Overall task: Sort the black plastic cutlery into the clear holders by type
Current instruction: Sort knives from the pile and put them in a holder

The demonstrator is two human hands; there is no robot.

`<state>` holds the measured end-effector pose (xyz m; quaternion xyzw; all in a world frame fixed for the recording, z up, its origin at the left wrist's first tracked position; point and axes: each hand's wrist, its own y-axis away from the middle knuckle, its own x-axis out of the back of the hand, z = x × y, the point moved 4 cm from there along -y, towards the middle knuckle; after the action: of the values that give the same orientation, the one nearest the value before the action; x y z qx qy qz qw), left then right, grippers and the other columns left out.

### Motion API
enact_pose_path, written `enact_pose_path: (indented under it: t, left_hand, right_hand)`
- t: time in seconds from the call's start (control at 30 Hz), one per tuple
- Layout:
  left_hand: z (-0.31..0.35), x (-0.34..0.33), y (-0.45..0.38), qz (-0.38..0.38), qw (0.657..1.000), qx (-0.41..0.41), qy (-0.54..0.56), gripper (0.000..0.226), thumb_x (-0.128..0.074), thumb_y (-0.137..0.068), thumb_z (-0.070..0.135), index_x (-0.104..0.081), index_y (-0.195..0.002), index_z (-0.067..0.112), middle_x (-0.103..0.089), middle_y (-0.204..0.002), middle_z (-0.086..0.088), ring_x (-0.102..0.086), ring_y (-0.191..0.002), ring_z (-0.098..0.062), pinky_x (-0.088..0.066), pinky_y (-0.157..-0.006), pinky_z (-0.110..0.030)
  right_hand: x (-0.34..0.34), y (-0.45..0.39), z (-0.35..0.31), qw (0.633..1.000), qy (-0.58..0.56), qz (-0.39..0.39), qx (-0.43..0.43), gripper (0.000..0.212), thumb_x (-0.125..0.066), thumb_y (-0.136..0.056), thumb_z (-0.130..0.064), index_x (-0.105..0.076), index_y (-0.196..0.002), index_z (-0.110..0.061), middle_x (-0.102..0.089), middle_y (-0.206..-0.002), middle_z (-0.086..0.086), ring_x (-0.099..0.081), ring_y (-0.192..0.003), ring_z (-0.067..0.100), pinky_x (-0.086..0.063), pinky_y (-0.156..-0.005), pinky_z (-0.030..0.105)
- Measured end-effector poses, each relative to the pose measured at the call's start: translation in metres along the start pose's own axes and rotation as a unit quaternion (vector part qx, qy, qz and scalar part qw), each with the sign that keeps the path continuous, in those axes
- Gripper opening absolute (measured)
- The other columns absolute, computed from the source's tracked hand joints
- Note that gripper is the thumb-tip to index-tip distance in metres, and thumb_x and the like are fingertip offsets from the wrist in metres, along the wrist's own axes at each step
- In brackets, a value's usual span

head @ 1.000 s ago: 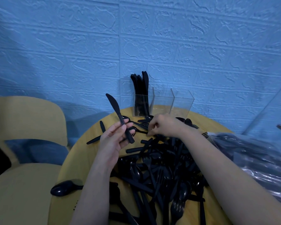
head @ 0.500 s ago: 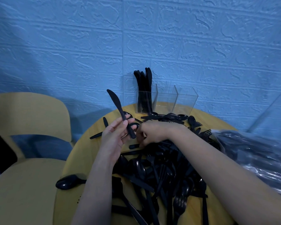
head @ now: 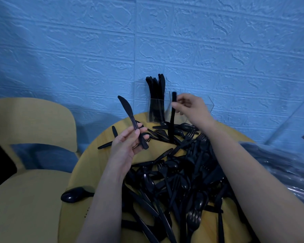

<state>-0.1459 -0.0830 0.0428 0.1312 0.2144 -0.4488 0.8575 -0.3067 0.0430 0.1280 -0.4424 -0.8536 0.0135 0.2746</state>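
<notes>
Cutlery pile [head: 182, 181] sprawls over the round wooden table [head: 88, 165], with knives standing in the leftmost clear holder [head: 156, 109] by the blue wall. Left hand [head: 128, 146] grips a knife [head: 132, 120] blade-up; right hand [head: 191, 107] pinches another black piece [head: 172, 113] upright beside that holder.

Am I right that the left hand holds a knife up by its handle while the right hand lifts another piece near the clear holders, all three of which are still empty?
Not quite. In the head view the left hand does hold a knife, and the right hand lifts another piece near the clear holders, but the leftmost holder already has black cutlery standing in it; only the other two look empty.
</notes>
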Motion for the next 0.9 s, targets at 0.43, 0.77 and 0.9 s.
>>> enact_pose_path:
  t: [0.43,0.77,0.9]
  left_hand:
    - [-0.003,0.002,-0.001,0.012,1.000,0.006,-0.010,0.019,-0.053,-0.094,0.007,-0.064,-0.109,0.009,-0.074,-0.095,-0.004,-0.072,-0.081,-0.016,-0.059,-0.070,-0.027]
    - [0.000,-0.003,0.000,0.011,1.000,-0.002,0.027,0.015,-0.053,-0.094,0.007,-0.060,-0.107,0.006,-0.074,-0.096,-0.005,-0.072,-0.082,-0.020,-0.060,-0.070,-0.029]
    - [0.004,-0.004,0.002,0.000,1.000,-0.015,0.015,0.016,-0.051,-0.095,0.007,-0.062,-0.107,0.007,-0.075,-0.091,-0.002,-0.072,-0.082,-0.017,-0.058,-0.071,-0.027]
  right_hand:
    - [0.013,0.041,-0.023,0.979,-0.143,0.126,0.070,0.011,-0.058,-0.091,0.001,-0.059,-0.094,-0.010,-0.064,-0.089,0.007,-0.072,-0.081,0.018,-0.056,-0.081,0.027]
    - [-0.056,0.075,-0.016,0.956,-0.257,0.084,-0.114,0.014,-0.067,-0.084,-0.003,-0.064,-0.074,-0.012,-0.069,-0.072,-0.002,-0.064,-0.071,0.006,-0.052,-0.065,0.018]
    - [-0.065,0.082,-0.006,0.976,-0.173,0.030,-0.129,0.006,-0.070,-0.083,-0.012,-0.067,-0.078,-0.011,-0.068,-0.071,-0.008,-0.058,-0.063,-0.003,-0.043,-0.060,0.015]
